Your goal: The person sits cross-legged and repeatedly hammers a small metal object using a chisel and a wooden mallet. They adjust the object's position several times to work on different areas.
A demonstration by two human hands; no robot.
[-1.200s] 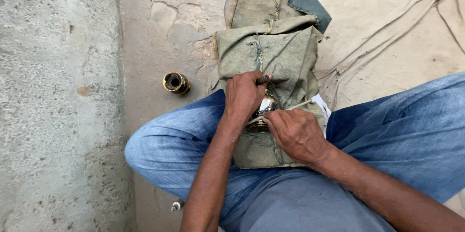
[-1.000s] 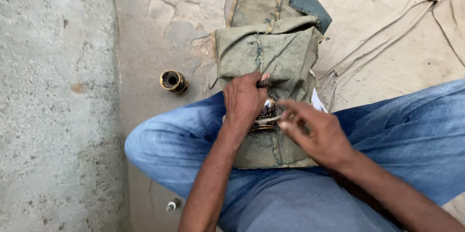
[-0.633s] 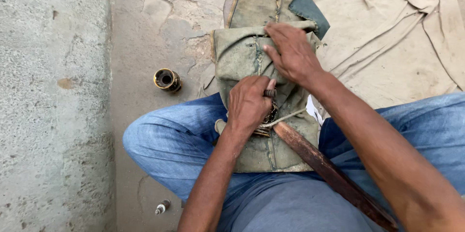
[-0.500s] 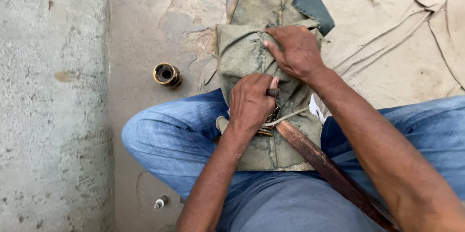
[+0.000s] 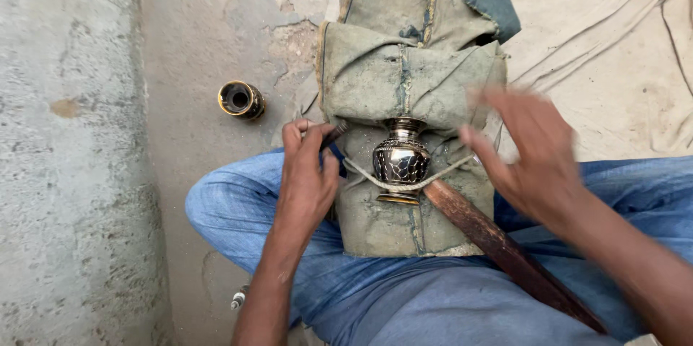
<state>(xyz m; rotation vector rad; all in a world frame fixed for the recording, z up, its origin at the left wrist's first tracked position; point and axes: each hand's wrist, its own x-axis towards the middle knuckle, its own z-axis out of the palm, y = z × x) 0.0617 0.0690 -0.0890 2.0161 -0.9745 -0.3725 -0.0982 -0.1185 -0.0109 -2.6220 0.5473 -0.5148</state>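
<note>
Cracked concrete floor (image 5: 195, 64), pale cloth (image 5: 621, 50) spread — left hand (image 5: 307, 180) pinching a thin tool (image 5: 333, 133), right hand (image 5: 530, 154) open.

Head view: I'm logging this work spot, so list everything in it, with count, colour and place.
Vase: one, dark engraved metal, lying on the cloth on the lap.
Cord: one, pale, running across the vase.
Cloth: one, grey-green, folded, from lap to floor.
Stick: one, reddish-brown, across the right thigh.
Cup: one, dark with gold trim, on the floor at left.
Sheet: one, beige, spread on the floor at right.
Jeans: blue, legs crossed.
Left hand: holding a thin dark tool.
Right hand: open, blurred, above the cloth.
</note>
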